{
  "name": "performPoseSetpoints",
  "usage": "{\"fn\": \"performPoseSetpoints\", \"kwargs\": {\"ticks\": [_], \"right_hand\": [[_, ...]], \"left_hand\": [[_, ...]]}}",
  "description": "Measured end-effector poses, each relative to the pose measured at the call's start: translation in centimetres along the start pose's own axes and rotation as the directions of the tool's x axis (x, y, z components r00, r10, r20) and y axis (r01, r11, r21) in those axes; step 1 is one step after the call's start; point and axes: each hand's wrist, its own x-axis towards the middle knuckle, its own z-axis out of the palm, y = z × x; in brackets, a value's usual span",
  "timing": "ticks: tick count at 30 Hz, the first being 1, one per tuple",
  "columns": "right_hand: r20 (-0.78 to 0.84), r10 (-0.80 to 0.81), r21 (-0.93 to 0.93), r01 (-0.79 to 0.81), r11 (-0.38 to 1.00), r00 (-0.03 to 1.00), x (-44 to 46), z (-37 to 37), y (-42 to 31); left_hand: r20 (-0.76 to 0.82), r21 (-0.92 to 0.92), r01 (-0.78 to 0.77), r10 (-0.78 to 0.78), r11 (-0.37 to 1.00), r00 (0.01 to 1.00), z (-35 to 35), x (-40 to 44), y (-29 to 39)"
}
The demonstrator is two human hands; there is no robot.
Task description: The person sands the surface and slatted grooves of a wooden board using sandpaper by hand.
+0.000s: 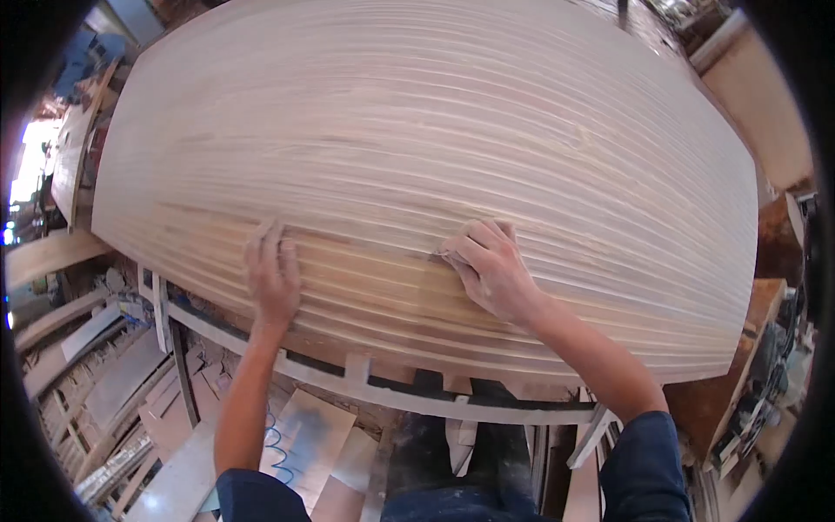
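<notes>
A large wooden panel (417, 165) with many thin parallel grooves lies in front of me, coated with pale dust. My left hand (273, 270) rests flat on its near part, fingers stretched out, holding nothing. To the right, my right hand (489, 265) is closed and pressed to the grooved surface. A small, thin dark piece that looks like folded sandpaper (440, 255) pokes out at its fingertips; most of it is hidden by the fingers. Between the hands the wood looks browner and less dusty.
A pale support frame (409, 403) runs under the panel's near edge. Boards and offcuts (130, 374) litter the floor at left, with a blue coiled hose (275, 444) near my legs. A brown wooden box (739, 365) stands at right, cluttered with tools.
</notes>
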Motion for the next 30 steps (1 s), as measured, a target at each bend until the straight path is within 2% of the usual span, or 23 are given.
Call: {"fn": "performPoseSetpoints", "kwargs": {"ticks": [4,6,7,9,10,12,13,15,16,18,19,20,21,22,24,27,30], "right_hand": [[0.024,-0.011,-0.053,0.012,0.999,1.000,6.3,6.0,-3.4],[0.013,-0.032,-0.068,0.033,0.997,0.999,9.6,9.7,-5.1],[-0.018,-0.052,-0.062,0.051,0.997,0.999,11.2,11.7,-5.9],[-0.021,-0.155,-0.159,0.150,0.976,0.988,14.9,15.7,-7.6],[0.032,-0.099,-0.151,0.102,0.983,0.995,17.2,17.5,-9.0],[0.087,-0.047,-0.153,0.060,0.986,0.995,19.1,18.0,-9.9],[0.095,-0.044,-0.109,0.054,0.993,0.994,19.3,17.7,-10.0],[0.116,-0.027,-0.021,0.030,0.999,0.993,18.0,16.5,-9.2],[0.126,-0.018,0.019,0.016,1.000,0.992,15.6,14.4,-7.7],[0.227,0.008,-0.048,0.003,0.999,0.974,9.9,7.9,-5.0],[0.186,0.028,-0.096,-0.010,0.995,0.982,6.4,5.1,-2.7],[0.224,0.106,-0.149,-0.074,0.986,0.969,4.1,1.0,-2.4],[0.117,0.137,-0.105,-0.125,0.987,0.984,1.1,-1.6,-1.3],[0.060,0.041,-0.207,-0.028,0.978,0.997,-1.5,-4.0,0.3],[0.062,0.123,-0.270,-0.102,0.957,0.990,-5.0,-6.8,2.3],[0.136,0.054,-0.225,-0.022,0.974,0.989,-3.4,-5.0,2.9],[0.165,-0.115,-0.052,0.125,0.991,0.980,4.9,2.6,-0.7]], "left_hand": [[-0.047,-0.094,-0.011,0.007,0.995,0.999,-0.2,0.1,0.2],[-0.122,-0.298,0.080,-0.121,0.951,0.985,-0.1,-0.1,0.0],[-0.123,-0.302,0.079,-0.121,0.950,0.985,-0.3,-0.2,-0.3],[-0.226,-0.372,0.151,-0.247,0.916,0.942,-0.4,-0.1,-0.7],[-0.224,-0.381,0.143,-0.242,0.913,0.944,-0.2,-0.2,-1.1],[-0.220,-0.538,0.327,-0.504,0.777,0.835,-0.1,-0.2,-2.1],[-0.222,-0.544,0.327,-0.509,0.773,0.832,-0.2,0.1,-2.5],[-0.209,-0.455,0.298,-0.426,0.839,0.880,-0.4,1.1,-3.5],[-0.214,-0.458,0.308,-0.440,0.834,0.872,-0.3,1.7,-4.2],[-0.200,-0.346,0.423,-0.506,0.838,0.839,0.2,3.3,-5.6],[-0.209,-0.351,0.444,-0.531,0.824,0.821,0.6,3.8,-6.0],[-0.231,-0.202,0.462,-0.500,0.864,0.835,1.1,4.1,-6.3],[-0.244,-0.046,0.476,-0.472,0.878,0.847,1.5,4.2,-6.5],[-0.252,-0.052,0.511,-0.507,0.858,0.824,1.8,4.2,-6.5],[-0.288,-0.015,0.488,-0.472,0.872,0.834,2.0,4.2,-6.1],[-0.280,0.064,0.487,-0.453,0.871,0.847,1.8,4.5,-5.8],[-0.289,0.162,0.502,-0.446,0.849,0.847,1.7,4.9,-5.1]]}}
